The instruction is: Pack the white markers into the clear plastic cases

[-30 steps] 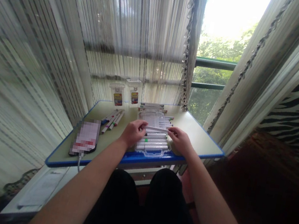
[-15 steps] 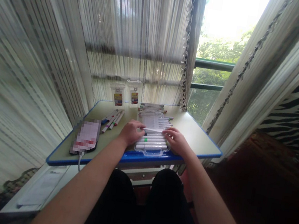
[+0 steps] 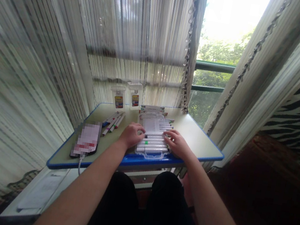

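Observation:
A clear plastic marker case [image 3: 151, 154] lies open at the table's front edge, with white markers [image 3: 152, 144] laid crosswise in a row inside it. My left hand [image 3: 132, 134] is at the left end of the uppermost marker in this row, its thumb and fingers curled in around that end. At the opposite end, my right hand [image 3: 175, 141] has its thumb and forefinger on the same marker. This marker lies level, low in the case beside the others. The fingers partly cover both of its ends.
Beyond the case lie more markers [image 3: 153, 108], with others [image 3: 113, 122] in a loose group at left. Two clear containers [image 3: 119, 99] with labels stand at the back left. A phone [image 3: 87, 138] with a cable sits on the left of the blue-edged table [image 3: 200, 138].
The marker between my hands has gone down into the row in the case. Both hands have stayed at its ends, and the view has shifted slightly.

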### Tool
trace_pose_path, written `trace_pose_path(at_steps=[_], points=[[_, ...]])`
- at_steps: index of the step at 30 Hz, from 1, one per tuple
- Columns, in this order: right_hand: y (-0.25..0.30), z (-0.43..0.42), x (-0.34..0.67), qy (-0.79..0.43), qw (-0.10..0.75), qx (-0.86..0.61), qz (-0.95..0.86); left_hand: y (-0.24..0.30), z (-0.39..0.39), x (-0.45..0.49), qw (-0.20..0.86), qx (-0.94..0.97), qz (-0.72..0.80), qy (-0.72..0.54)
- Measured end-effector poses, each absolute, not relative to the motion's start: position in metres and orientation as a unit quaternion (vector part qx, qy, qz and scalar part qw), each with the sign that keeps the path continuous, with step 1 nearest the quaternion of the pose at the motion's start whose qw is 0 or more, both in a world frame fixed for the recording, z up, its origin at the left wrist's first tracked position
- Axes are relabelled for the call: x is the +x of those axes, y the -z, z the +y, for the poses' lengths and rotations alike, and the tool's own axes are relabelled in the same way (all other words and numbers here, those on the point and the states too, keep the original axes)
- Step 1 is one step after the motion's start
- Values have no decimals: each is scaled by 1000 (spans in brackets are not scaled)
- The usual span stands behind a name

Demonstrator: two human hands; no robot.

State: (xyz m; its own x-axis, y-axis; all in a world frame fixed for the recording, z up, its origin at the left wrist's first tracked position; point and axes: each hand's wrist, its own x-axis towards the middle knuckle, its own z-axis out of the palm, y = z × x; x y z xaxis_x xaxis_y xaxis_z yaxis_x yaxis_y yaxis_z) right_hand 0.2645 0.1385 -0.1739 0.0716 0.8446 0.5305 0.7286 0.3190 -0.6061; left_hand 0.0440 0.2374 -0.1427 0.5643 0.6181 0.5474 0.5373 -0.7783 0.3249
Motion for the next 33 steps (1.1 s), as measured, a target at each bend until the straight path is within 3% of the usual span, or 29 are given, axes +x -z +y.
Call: trace_pose_path(at_steps=[33], points=[[173, 138, 261, -17, 422, -587, -690, 150, 246, 40, 89, 892, 311, -315]])
